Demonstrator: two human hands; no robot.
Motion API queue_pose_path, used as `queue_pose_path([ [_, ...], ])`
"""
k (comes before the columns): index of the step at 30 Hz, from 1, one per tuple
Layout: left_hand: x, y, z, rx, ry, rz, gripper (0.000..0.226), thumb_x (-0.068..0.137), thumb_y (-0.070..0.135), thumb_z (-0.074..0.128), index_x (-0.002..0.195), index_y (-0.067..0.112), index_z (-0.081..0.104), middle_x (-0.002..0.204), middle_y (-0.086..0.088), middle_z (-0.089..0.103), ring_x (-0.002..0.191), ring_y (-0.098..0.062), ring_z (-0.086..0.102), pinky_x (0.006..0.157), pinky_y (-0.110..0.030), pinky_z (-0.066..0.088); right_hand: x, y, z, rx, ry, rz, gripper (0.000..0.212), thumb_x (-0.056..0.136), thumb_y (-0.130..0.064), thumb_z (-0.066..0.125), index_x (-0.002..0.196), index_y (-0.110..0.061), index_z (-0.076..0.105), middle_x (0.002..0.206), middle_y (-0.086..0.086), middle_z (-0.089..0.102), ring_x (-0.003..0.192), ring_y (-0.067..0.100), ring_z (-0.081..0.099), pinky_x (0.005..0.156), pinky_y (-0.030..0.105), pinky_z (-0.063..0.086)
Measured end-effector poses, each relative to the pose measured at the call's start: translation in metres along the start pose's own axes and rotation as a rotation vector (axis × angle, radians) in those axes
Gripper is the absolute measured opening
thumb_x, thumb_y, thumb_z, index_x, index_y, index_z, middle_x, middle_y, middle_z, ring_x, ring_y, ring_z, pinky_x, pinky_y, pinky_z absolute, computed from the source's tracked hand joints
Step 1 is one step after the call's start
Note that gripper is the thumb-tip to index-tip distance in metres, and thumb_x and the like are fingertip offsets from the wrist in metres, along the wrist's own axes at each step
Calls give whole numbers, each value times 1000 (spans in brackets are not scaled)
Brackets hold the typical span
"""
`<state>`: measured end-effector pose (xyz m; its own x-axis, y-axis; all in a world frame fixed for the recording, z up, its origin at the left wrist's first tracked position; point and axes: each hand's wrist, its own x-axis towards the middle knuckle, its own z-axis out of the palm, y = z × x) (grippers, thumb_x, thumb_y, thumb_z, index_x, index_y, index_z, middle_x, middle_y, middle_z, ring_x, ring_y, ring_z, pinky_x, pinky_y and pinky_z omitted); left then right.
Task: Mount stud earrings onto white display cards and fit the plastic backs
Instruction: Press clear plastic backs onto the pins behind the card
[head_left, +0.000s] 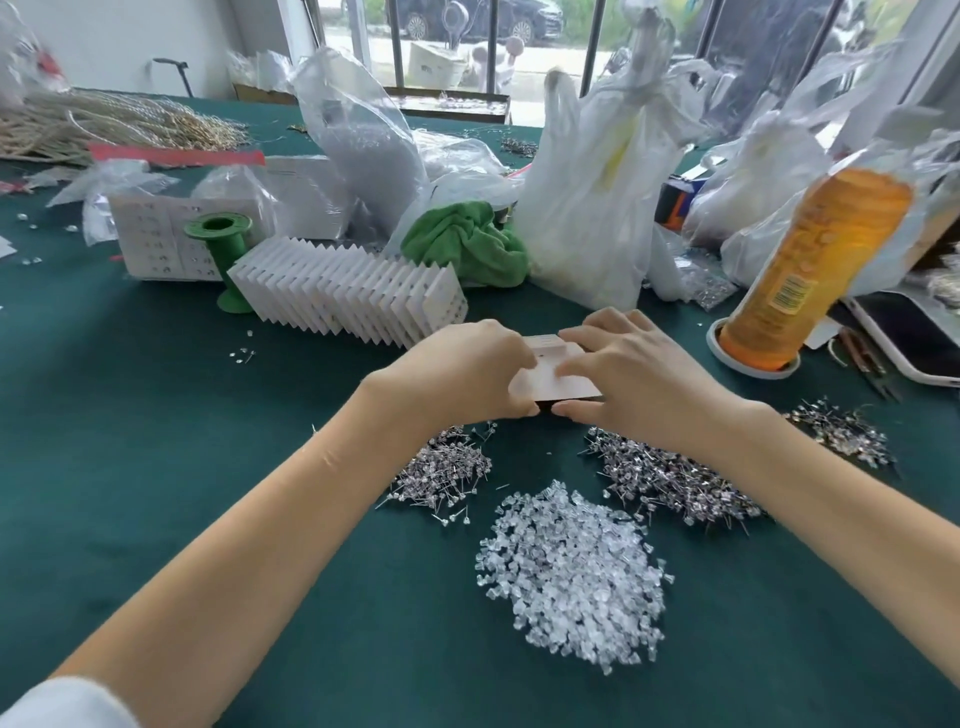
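Both hands, left (457, 369) and right (631, 374), grip a white display card (558, 376) between them above the green counter (156, 415), stud piles (447, 467) just nearer.

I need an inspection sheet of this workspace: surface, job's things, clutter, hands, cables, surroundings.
Surface: green cloth table.
Job's things: white display card held between both hands; stud earrings in heaps; plastic backs in a pile; fanned card stack.
Clutter: plastic bags, green rag, green spool, orange tube, phone.
Hands: left hand and right hand grip the card.
Cables: nothing seen.
Surroundings: window, car outside.
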<state>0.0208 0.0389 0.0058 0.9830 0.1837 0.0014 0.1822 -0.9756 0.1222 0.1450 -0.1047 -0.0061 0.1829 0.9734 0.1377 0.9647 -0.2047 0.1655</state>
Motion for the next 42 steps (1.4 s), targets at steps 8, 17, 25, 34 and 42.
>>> queue_pose_path([
  [8,-6,11,-3,111,22,35,20,92,23,51,101,18,69,113,-2,53,86,-20,55,80,-37,48,-6,-10,9,-208,62,-119,24,98,-18,43,104,-14,65,117,1,59,117,25,46,98,36,35],
  [17,-3,26,-5,392,41,34,17,88,7,49,76,17,55,77,-1,54,68,-23,53,59,-29,34,-6,-16,6,-176,176,-94,12,88,-16,59,83,-10,69,95,4,65,96,28,56,82,39,45],
  [25,-19,19,-13,181,260,87,21,96,14,52,112,22,63,108,0,65,96,-20,64,83,-34,51,-23,-20,-9,-141,361,-11,6,84,-11,73,79,-8,72,77,7,64,78,29,59,70,38,50],
  [34,-54,5,0,-582,367,-33,100,66,53,74,148,28,23,139,10,44,121,1,41,103,-15,31,-21,-50,-32,1211,457,569,12,81,-12,72,83,-14,60,58,-4,69,45,3,55,48,14,41],
  [42,-69,-16,15,-484,463,-48,83,74,45,72,143,16,37,136,4,50,121,-4,44,95,-7,29,-8,-82,-24,1486,260,534,6,83,-23,74,82,-20,69,78,5,69,56,5,55,47,16,36],
])
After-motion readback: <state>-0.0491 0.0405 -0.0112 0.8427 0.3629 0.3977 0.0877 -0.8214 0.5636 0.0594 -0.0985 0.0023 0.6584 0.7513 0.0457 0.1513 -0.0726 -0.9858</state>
